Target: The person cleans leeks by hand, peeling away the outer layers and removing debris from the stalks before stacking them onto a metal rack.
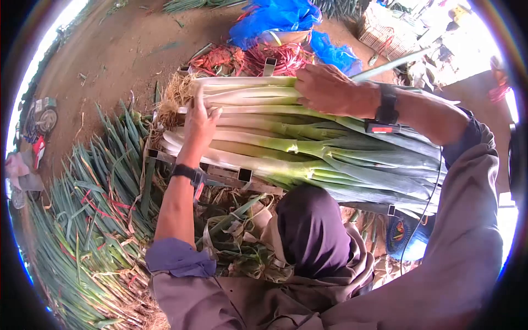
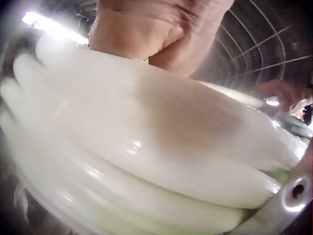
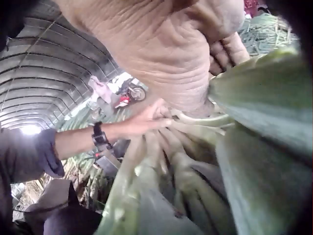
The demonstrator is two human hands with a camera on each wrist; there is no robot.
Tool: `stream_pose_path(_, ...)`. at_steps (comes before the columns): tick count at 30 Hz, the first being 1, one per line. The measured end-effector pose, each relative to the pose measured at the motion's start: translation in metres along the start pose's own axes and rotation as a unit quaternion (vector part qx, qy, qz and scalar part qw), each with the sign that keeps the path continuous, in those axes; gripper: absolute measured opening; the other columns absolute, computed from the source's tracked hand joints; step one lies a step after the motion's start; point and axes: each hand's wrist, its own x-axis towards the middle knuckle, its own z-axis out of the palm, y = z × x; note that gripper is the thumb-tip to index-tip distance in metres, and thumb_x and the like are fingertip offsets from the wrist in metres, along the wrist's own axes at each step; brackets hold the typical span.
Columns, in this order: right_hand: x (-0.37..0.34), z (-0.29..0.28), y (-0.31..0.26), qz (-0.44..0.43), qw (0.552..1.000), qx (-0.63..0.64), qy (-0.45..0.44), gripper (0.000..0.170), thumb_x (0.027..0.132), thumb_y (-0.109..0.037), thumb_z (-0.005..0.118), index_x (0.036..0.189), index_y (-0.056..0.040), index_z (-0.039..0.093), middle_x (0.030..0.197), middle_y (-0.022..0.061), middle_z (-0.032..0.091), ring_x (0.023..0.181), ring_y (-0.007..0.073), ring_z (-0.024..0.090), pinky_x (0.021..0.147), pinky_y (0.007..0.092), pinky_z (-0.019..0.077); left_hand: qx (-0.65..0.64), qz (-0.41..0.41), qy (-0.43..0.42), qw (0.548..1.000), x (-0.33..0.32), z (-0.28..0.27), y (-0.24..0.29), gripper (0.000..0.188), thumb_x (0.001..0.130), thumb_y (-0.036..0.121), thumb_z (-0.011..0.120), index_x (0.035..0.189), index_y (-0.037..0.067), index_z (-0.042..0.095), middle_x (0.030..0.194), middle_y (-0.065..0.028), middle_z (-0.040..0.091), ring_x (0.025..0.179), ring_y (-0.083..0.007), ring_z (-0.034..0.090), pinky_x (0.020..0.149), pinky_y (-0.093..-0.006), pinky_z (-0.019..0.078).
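A row of large leeks [image 1: 280, 144] lies side by side, with white stalks and roots to the left and green leaves to the right. Over the white ends rests my left hand [image 1: 201, 124], its index finger straight and its thumb held out. The left wrist view shows that palm close above the glossy white stalks [image 2: 112, 152]. My right hand [image 1: 333, 91] grips a leek at the far side of the row, where white turns to green. Its curled fingers [image 3: 225, 54] show in the right wrist view, beside broad green leaves [image 3: 264, 98].
Square metal tube ends [image 1: 245, 175] of a rack stick up along the row. Beyond it lie red twine [image 1: 283, 58] and blue netting [image 1: 280, 22]. A big pile of leeks [image 1: 99, 220] covers the ground at left. A woven basket [image 1: 385, 30] stands far right.
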Motion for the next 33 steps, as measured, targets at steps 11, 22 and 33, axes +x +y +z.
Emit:
stream_pose_path(11,-0.001,0.011,0.024,0.061,0.985,0.111,-0.121,0.038,0.100,-0.019,0.057,0.135,-0.0055,0.051,0.090,0.0168,0.067,0.077,0.0314,0.065,0.078,0.0397,0.0581,0.006,0.025,0.060,0.998,-0.003,0.006,-0.015,0.057,0.090,0.009,0.069,0.141,0.002,0.045,0.104,-0.0154,0.063,0.093,-0.0300,0.063,0.083,-0.0415,0.0517)
stream_pose_path(22,0.010,0.016,0.011,0.142,0.936,0.258,-0.195,0.034,0.104,-0.033,0.046,0.104,-0.0016,0.059,0.078,0.0240,0.060,0.076,0.0427,0.061,0.074,0.0515,0.0492,0.178,0.161,0.080,0.967,0.027,0.021,-0.025,0.038,0.090,0.024,0.069,0.119,0.000,0.063,0.107,-0.0192,0.056,0.107,-0.0386,0.057,0.091,-0.0453,0.0487)
stream_pose_path(33,-0.036,-0.070,-0.011,0.221,0.933,0.114,-0.261,0.079,0.092,-0.065,0.054,0.140,-0.0026,0.047,0.109,0.0245,0.064,0.103,0.0407,0.064,0.086,0.0517,0.0511,0.241,0.120,-0.006,0.963,0.011,0.023,-0.033,0.051,0.101,0.029,0.055,0.145,0.004,0.045,0.142,-0.0346,0.038,0.128,-0.0493,0.044,0.107,-0.0512,0.0403)
